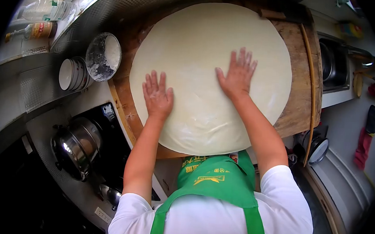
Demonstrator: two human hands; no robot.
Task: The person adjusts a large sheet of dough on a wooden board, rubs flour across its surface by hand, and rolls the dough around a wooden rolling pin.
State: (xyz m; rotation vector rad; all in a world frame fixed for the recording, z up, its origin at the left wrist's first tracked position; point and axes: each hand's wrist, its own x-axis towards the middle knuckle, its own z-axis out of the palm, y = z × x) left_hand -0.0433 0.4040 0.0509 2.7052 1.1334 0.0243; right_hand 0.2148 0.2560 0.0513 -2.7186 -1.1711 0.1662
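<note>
A very large, round, thin sheet of dough [196, 44] covers most of a wooden board [302, 98]. Its near edge is slightly wrinkled and dusted with flour. My left hand [158, 96] lies flat on the left part of the dough, fingers pointing away from me. Farther up and to the right, my right hand [237, 75] rests palm down on the sheet with its fingers spread; its fingertips are a little blurred. Neither hand grips anything. A long thin rolling pin [312, 81] lies along the board's right edge.
Left of the board are a metal bowl [104, 57] holding flour and stacked bowls [73, 73]. A steel pot [77, 146] sits on the stove. Bottles [42, 30] stand at the upper left. A sink [334, 61] is at the right, and a wooden-handled tool [272, 14] lies at the far edge.
</note>
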